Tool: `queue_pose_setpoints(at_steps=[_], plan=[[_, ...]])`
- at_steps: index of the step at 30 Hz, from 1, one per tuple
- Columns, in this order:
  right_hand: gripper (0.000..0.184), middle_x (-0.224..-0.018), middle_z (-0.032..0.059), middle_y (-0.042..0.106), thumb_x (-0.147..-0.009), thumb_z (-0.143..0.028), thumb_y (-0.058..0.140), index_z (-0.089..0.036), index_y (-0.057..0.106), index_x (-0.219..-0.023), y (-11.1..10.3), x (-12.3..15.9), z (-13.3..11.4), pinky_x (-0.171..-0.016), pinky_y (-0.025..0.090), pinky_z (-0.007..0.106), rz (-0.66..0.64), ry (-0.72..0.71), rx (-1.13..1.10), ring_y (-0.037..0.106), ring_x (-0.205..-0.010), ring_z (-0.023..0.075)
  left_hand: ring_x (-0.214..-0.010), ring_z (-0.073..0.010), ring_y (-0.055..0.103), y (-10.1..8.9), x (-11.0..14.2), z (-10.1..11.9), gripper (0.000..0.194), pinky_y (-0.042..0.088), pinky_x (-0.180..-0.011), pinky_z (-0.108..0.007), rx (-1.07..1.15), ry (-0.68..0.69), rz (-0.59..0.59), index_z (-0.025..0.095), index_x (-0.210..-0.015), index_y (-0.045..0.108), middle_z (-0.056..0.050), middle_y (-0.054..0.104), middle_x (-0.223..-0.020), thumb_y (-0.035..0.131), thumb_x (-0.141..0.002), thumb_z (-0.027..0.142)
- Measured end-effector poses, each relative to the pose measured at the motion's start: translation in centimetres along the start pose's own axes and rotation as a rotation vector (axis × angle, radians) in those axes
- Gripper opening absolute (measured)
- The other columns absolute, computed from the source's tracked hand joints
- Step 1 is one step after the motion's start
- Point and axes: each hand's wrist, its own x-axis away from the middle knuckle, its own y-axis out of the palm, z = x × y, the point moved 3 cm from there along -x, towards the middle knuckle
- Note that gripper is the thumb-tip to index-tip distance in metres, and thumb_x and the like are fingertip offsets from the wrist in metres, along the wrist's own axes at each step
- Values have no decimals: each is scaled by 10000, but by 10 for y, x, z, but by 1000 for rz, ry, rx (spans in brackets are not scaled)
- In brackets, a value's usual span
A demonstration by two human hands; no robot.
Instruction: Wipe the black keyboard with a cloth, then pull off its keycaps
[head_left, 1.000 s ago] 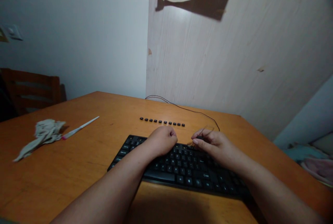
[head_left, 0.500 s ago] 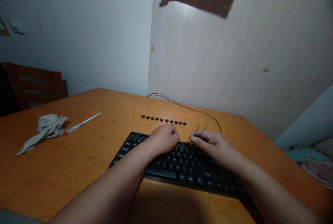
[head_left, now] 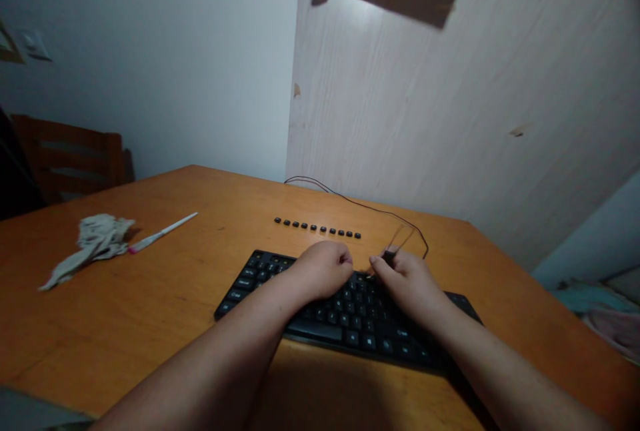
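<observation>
A black keyboard (head_left: 320, 329) lies aslant on the table in front of me. My left hand (head_left: 325, 269) rests over its upper rows with the fingers curled in; whatever they may hold is hidden. My right hand (head_left: 405, 279) is closed on a wire keycap puller (head_left: 389, 255) with a black handle, and its wire loop points up and back. The puller's lower wire end is at the keyboard's top row, where several keys appear to be off. Behind the keyboard, several small black keycaps (head_left: 323, 229) sit in a neat row.
A crumpled pale cloth (head_left: 103, 237) and a white brush-like stick (head_left: 167, 231) lie on the left of the wooden table (head_left: 165, 311). A thin black cable (head_left: 360, 204) runs along the back. A wooden chair (head_left: 75, 157) stands at the far left, and walls rise behind the table.
My right hand has tilted the keycap puller, so its loop now leans further right and more of the handle shows. My left hand stays on the keyboard. The view has shifted slightly.
</observation>
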Motion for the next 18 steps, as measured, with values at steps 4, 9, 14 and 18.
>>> queue_pose_setpoints(at_steps=[4, 9, 14, 18], plan=[[292, -605, 10, 562, -875, -380, 513, -216, 517, -633, 0, 1, 2, -592, 358, 307, 23, -1, -4, 541, -609, 187, -773, -191, 611, 1, 1, 1, 196, 420, -655, -270, -15, -1, -26, 184, -819, 705, -54, 709, -831, 515, -771, 189], [307, -586, 2, 543, -870, -381, 510, -219, 493, -610, 1, 1, 5, -583, 358, 305, 43, 32, -35, 520, -586, 177, -751, -188, 615, 1, 2, 1, 199, 413, -633, -269, -21, -13, -27, 185, -815, 716, -49, 714, -819, 523, -766, 177], [319, -577, -1, 545, -859, -396, 523, -216, 496, -597, 2, 0, 10, -582, 376, 304, 54, 67, -101, 522, -575, 174, -758, -191, 621, 1, 1, 1, 198, 411, -639, -272, -25, -14, -32, 191, -811, 725, -45, 721, -820, 534, -764, 167], [326, -583, 11, 586, -851, -446, 543, -206, 529, -631, -4, -2, 10, -544, 381, 296, 74, 177, -209, 531, -541, 168, -765, -198, 623, 1, 1, 1, 202, 419, -647, -280, -27, -16, -45, 192, -815, 724, -49, 723, -829, 530, -764, 173]])
